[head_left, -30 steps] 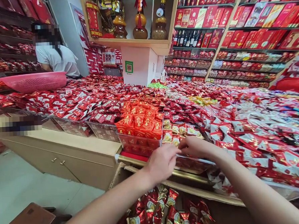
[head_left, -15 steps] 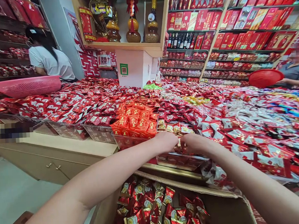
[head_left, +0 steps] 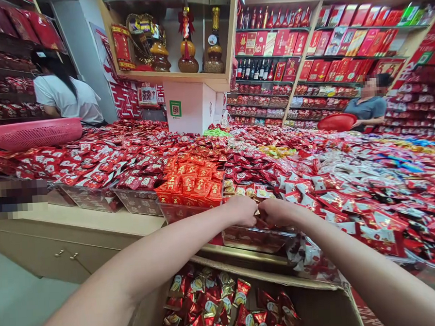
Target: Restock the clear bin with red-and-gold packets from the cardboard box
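My left hand (head_left: pixel 242 211) and my right hand (head_left: pixel 276 212) meet over a clear bin (head_left: pixel 258 239) of small gold-and-red wrapped sweets (head_left: pixel 264 190). Both have their fingers curled down among the wrappers, knuckles almost touching; what the fingertips pinch is hidden. Just left of my left hand lies a heap of bright orange-red packets (head_left: pixel 192 181). Below my forearms an open cardboard box (head_left: pixel 318 284) holds red and gold wrapped sweets (head_left: pixel 210 307), lying mostly in its left and middle part.
Bins of red packets (head_left: pixel 97 162) line the counter edge (head_left: pixel 107 218). A pink basket (head_left: pixel 37 134) rests at the left near a person in white (head_left: pixel 70 97). Another person (head_left: pixel 369 107) holds a red basin (head_left: pixel 336 122) at the back right. A white pillar (head_left: pixel 185 106) stands behind.
The view has shifted, showing more of the right side and the person with the red basin. My hands remain over the same bin, with my right hand's fingers slightly nearer my left hand.
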Available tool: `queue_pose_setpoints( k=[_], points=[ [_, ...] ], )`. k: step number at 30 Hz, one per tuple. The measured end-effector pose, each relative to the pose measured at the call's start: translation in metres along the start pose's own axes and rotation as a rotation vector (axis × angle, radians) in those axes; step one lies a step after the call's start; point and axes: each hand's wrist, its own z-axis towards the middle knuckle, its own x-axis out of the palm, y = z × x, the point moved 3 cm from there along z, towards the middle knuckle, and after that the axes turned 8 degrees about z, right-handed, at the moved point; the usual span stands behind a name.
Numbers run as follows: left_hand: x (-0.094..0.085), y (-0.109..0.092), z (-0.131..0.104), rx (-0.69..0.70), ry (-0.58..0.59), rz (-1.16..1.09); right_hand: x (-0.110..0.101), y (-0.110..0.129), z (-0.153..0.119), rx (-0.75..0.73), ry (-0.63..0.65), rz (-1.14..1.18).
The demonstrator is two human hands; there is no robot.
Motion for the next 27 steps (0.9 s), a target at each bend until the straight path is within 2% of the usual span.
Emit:
queue_pose_setpoints(
  k=[9, 14, 20, 27],
  points=[
    [0.007, 0.014, 0.001, -0.158, 0.077, -0.025, -0.013, 0.002, 0.004, -0.068, -0.04, -0.022],
    [0.009, 0.017, 0.0, -0.154, 0.057, -0.058, -0.013, 0.003, 0.003, -0.094, -0.054, -0.019],
    [0.005, 0.014, 0.001, -0.055, 0.042, -0.132, -0.016, 0.007, 0.001, -0.107, -0.057, -0.01],
    [0.009, 0.015, -0.003, -0.108, 0.087, -0.192, -0.023, 0.0, -0.004, -0.089, -0.035, 0.023]
  ],
)
